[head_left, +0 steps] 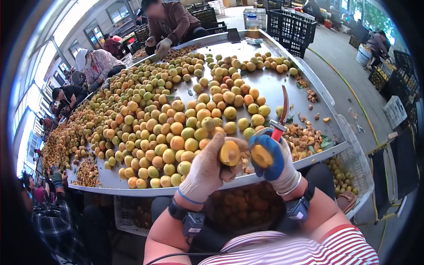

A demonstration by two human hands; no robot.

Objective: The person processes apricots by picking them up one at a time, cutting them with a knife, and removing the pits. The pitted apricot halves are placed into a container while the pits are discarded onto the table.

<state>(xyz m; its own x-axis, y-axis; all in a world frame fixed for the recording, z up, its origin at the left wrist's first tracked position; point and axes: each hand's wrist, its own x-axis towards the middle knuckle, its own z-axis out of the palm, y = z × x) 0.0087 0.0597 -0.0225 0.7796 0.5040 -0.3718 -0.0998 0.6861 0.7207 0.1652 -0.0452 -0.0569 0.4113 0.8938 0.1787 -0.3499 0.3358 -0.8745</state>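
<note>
From my head camera, my left hand [206, 170] was above the near edge of the bench [282, 86], its fingers [216, 145] clenched around an apricot half [230, 153], cut face towards me. My right hand [274, 164], in a blue-coated glove, gripped the second half [261, 156] just beside it, together with a red-handled knife [282, 112], blade pointing up. Whole apricots [168, 123] covered the bench beyond; a heap of pits [304, 138] lay to the right, and another person [170, 22] worked at the far end

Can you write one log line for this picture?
left hand: apricot half | right hand: other half, knife | table: apricots
</note>
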